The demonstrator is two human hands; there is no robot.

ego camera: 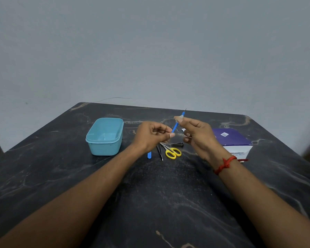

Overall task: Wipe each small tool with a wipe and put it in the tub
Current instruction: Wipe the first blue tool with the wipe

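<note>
A thin blue-handled tool point(176, 125) with a dark metal tip is held tilted above the table. My left hand point(151, 136) pinches its lower end. My right hand point(197, 135) pinches its upper part near the tip through a small whitish wipe point(180, 118). The light blue tub point(105, 136) stands open and empty to the left of my hands. On the table under my hands lie yellow-handled scissors point(172, 152), tweezers point(159, 151), a nail clipper point(176, 144) and a blue flat tool point(149, 155), partly hidden by my left hand.
A purple and white box point(233, 140) lies to the right, behind my right wrist. The dark marble table point(159, 194) ends at a grey wall at the back. A red thread is tied round my right wrist.
</note>
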